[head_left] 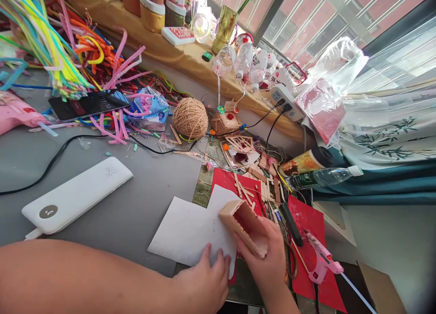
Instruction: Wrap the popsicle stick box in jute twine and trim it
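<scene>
My right hand (272,259) is closed around a small open brown cardboard box (235,214), its hollow side tilted up and toward the right. Under and beside the box lies an L-shaped white sheet (185,230), partly covered by it. My left hand (206,280) lies with fingers extended on the sheet's near edge and holds nothing. Red paper (223,180) shows beneath the sheet, with several wooden sticks (243,191) on it.
To the right, a pink glue gun (320,259) lies on red paper (301,214). A white power bank (78,196) is at left. A twine ball (190,118), a small wooden house (226,121), a phone (90,104) and pipe cleaners (64,73) lie farther back. A bottle (322,177) leans at right.
</scene>
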The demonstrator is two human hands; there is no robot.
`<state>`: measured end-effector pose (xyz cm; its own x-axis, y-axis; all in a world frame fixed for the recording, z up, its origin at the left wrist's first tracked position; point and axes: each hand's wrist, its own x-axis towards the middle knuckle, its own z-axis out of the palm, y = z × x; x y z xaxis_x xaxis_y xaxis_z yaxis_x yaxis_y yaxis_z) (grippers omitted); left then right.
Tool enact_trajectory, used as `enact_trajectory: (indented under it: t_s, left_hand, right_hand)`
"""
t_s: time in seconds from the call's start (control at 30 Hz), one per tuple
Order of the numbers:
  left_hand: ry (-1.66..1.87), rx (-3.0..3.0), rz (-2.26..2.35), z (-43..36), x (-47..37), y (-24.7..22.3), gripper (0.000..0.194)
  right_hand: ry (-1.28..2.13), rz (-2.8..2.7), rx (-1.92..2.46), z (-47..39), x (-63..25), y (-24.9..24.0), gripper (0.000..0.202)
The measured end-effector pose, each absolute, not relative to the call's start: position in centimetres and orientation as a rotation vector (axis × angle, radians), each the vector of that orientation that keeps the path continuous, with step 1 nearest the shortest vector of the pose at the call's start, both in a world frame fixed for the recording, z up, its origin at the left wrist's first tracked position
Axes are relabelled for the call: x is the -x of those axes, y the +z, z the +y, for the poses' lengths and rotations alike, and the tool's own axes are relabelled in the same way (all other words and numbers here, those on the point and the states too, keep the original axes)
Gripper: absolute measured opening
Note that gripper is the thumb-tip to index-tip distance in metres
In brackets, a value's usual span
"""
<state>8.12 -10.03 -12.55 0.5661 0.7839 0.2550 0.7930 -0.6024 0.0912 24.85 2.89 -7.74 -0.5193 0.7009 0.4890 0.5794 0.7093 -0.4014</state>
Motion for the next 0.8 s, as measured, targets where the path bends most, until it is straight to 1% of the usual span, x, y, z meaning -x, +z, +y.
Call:
enact_trajectory:
  t_s: [0.1, 0.27, 0.37, 0.47, 0.57, 0.73, 0.8]
  left_hand:
    - [-0.439, 2.745, -1.368, -10.1, -8.1, -12.5, 0.039]
    - [-0.447, 2.733, -1.366, -10.1, -8.0, -12.5, 0.038]
    - [-0.438, 2.748, -1.357, -10.1, -7.9, -12.6, 0.039]
    - [-0.419, 2.739, -1.367, -10.1, -8.0, -12.6, 0.038]
    - [-0.408, 2.72, -1.391, -10.2, -8.2, -12.5, 0.034]
    - [-0.398, 2.748, -1.397, -10.2, -7.9, -12.0, 0.034]
    - [-0.394, 2.745, -1.381, -10.1, -7.6, -11.9, 0.035]
  right_hand:
    - [0.306, -2.346, 0.915, 3.0, -25.1, -7.9, 0.068]
    - [0.204, -2.21, 1.025, 3.6, -24.9, -7.8, 0.073]
    - [0.295, -2.284, 1.006, 3.5, -24.9, -7.8, 0.069]
    - [0.256, -2.261, 0.992, 3.8, -24.9, -7.9, 0.067]
    - [0.196, -2.236, 1.009, 3.8, -24.8, -7.9, 0.071]
    - [0.29, -2.263, 0.979, 2.8, -24.9, -7.8, 0.073]
    - [0.364, -2.224, 1.032, 2.5, -25.0, -8.0, 0.08]
